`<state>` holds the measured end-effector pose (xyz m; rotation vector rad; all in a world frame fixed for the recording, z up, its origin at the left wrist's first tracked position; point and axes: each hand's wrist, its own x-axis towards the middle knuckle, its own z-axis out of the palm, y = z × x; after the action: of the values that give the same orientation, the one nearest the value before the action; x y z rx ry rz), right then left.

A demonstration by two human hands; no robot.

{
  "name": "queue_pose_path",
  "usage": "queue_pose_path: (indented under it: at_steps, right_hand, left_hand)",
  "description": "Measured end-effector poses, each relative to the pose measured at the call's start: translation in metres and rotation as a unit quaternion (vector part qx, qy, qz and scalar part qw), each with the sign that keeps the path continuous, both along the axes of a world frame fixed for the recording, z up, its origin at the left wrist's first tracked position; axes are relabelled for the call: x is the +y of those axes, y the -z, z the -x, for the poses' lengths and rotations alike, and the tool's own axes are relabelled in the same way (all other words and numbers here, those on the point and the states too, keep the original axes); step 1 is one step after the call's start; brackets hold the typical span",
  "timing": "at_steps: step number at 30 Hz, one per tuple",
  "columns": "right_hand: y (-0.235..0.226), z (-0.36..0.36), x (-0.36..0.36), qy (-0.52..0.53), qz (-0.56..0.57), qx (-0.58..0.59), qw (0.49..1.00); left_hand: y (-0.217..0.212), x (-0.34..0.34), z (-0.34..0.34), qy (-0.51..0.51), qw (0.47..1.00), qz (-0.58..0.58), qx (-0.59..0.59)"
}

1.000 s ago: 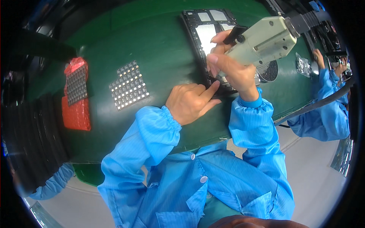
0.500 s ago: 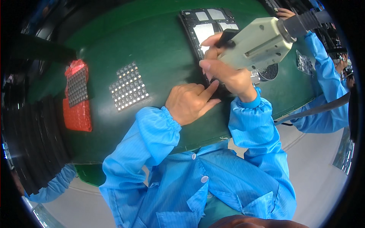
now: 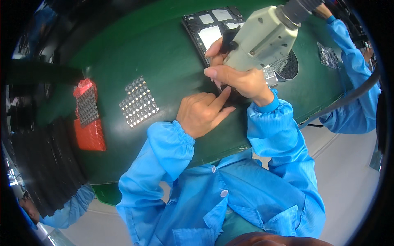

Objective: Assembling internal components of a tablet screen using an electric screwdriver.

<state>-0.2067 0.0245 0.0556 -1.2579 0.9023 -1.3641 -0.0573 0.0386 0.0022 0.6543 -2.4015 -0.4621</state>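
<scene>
My right hand [image 3: 238,78] grips a pale grey powered screwdriver [image 3: 262,37] held over the near edge of a dark flat device [image 3: 209,28] with pale panels, lying open on the green table [image 3: 156,61]. My left hand [image 3: 203,112] rests on the table just left of the tool tip, its index finger stretched out toward the device's near edge. The tool tip itself is hidden behind my right hand.
A grid of small silvery parts [image 3: 138,101] lies left of my hands. A red tray [image 3: 88,115] with more parts sits farther left, by a dark ridged belt [image 3: 45,164]. A round dark dish [image 3: 287,65] stands to the right. Another person's blue sleeve [image 3: 349,61] reaches in at right.
The screwdriver and my right hand have shifted slightly left and nearer. The other person's arm at right has moved up along the table. My left hand has stayed put.
</scene>
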Motion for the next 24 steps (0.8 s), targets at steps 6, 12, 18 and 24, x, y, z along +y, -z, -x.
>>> queue_pose_path:
  at_steps: [6,12,18,24]
  right_hand:
    - [-0.004,0.002,0.0,0.064,0.042,-0.017,0.997]
    - [-0.015,0.032,0.002,0.183,0.118,-0.034,0.975]
    - [0.0,0.039,-0.001,0.198,0.103,-0.023,0.974]
    - [0.004,0.029,-0.007,0.146,0.057,0.016,0.987]
  left_hand:
    - [0.004,-0.002,0.005,0.063,0.989,0.116,0.065]
    - [-0.003,0.003,0.026,0.003,0.994,0.109,0.019]
    - [0.005,-0.074,0.039,-0.111,0.983,0.148,0.01]
    - [-0.003,-0.175,0.004,-0.432,0.871,0.13,-0.193]
